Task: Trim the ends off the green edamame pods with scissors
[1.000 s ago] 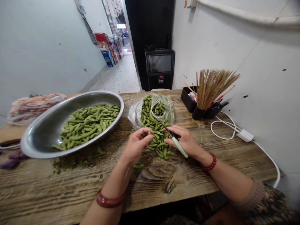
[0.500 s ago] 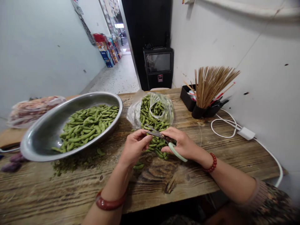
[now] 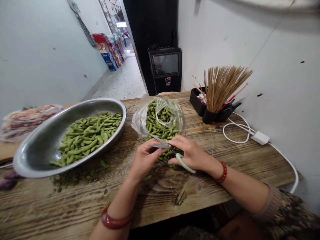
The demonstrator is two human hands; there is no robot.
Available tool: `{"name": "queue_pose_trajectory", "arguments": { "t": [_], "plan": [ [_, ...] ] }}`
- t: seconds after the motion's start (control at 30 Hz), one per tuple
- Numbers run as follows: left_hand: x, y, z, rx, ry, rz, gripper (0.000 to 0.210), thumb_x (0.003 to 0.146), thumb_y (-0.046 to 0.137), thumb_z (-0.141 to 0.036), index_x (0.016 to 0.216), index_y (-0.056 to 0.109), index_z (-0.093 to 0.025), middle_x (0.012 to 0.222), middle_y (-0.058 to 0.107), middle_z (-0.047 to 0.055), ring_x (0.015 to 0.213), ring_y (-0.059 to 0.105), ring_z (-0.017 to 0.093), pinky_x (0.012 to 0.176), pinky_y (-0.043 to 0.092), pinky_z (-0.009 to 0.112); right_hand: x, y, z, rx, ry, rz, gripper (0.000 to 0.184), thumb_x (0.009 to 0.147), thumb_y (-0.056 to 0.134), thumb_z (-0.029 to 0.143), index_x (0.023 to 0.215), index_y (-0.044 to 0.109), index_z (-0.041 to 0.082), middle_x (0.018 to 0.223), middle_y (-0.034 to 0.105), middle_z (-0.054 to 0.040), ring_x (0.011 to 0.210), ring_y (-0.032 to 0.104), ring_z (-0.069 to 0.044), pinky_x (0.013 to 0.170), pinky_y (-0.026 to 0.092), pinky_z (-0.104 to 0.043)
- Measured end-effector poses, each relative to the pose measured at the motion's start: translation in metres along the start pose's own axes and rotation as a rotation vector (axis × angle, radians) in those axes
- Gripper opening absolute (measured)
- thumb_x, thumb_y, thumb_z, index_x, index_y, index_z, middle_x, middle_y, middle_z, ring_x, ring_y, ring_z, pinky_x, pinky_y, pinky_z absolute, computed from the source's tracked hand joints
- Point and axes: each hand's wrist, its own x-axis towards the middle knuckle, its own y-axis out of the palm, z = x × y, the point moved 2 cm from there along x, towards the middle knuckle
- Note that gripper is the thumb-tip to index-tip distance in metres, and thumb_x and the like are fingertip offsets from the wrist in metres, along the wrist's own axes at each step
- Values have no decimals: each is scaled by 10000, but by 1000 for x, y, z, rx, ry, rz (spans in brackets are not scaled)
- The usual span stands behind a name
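Note:
My right hand (image 3: pixel 191 153) is wrapped round a pair of scissors (image 3: pixel 163 145) with pale green handles, its blades apart and pointing left. Beside the blade tips, my left hand (image 3: pixel 143 160) has its thumb and fingers pinched together; whatever they hold is hidden. Just beyond both hands, a clear plastic bag (image 3: pixel 140 116) lies open with green soybean pods (image 3: pixel 156 125) in it, some spilling out toward me. To the left, a wide metal basin (image 3: pixel 37 155) stands tilted and holds a heap of green pods (image 3: pixel 87 136).
Green trimmings (image 3: pixel 67 178) lie under the basin's near edge. A wrapped bag (image 3: pixel 27 121) and purple items (image 3: pixel 8 181) are at far left. On the right stand a black holder with wooden skewers (image 3: pixel 222 90) and a white cable with an adapter (image 3: pixel 260 137).
The scissor blades have spread wider and now reach over the left fingers. The whole view has shifted slightly, so things appear a little further left.

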Motion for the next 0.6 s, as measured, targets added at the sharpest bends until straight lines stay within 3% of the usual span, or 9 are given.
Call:
{"name": "queue_pose_trajectory", "arguments": {
  "t": [0.47, 0.6],
  "plan": [
    [0, -6, 5, 51, 14, 17, 67, 735, 728, -200, 791, 744, -165, 782, 698, 48, 758, 618, 167, 731, 469, 269, 0, 2, -7, -4, -36, 27, 474, 796, 711, 284, 1221, 554, 144, 988, 587, -86, 885, 565, -198, 790, 484, -312],
    [-1, -8, 5, 63, -24, -5, 67, 728, 729, -207, 770, 740, -155, 730, 662, 32, 698, 580, 141, 639, 451, 232, 0, 2, -7, 15, -29, 11, 454, 790, 717, 286, 1194, 576, 134, 966, 593, -80, 850, 569, -185, 757, 479, -296]
  ]
}}
